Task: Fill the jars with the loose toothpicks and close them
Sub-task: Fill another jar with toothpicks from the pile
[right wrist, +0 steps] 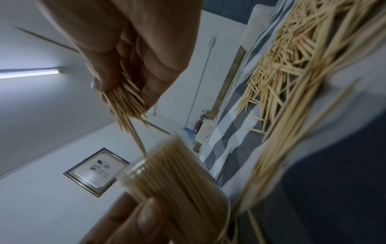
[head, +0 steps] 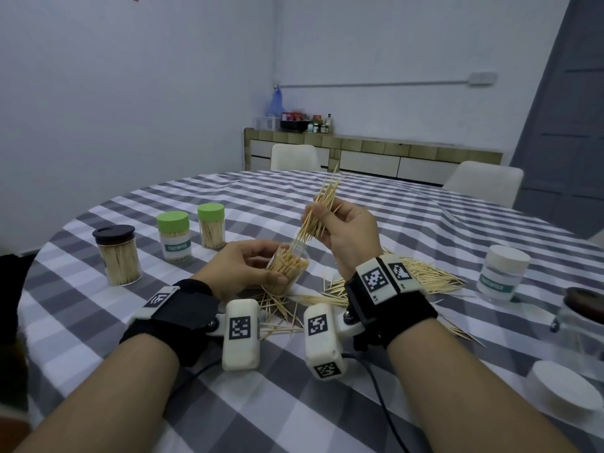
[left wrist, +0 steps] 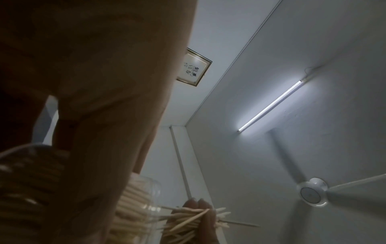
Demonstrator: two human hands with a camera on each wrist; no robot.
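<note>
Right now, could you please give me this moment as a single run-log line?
left hand: holds open jar, tilted | right hand: pinches toothpick bundle above its mouth | loose toothpicks: remain on table | closed jars: three at left

In the left wrist view, the left hand (left wrist: 87, 99) filled the near field as a dark mass, so that only a blurred part of the open jar (left wrist: 144, 194) showed past it, and the bundle of toothpicks (left wrist: 188, 219) ran off the lower edge. In the right wrist view, the loose toothpicks (right wrist: 292, 69) on the table blurred toward the right edge. In the head view, the white lid (head: 563, 390) and the dark-lidded jar (head: 581, 318) were cut off at the right edge.
</note>
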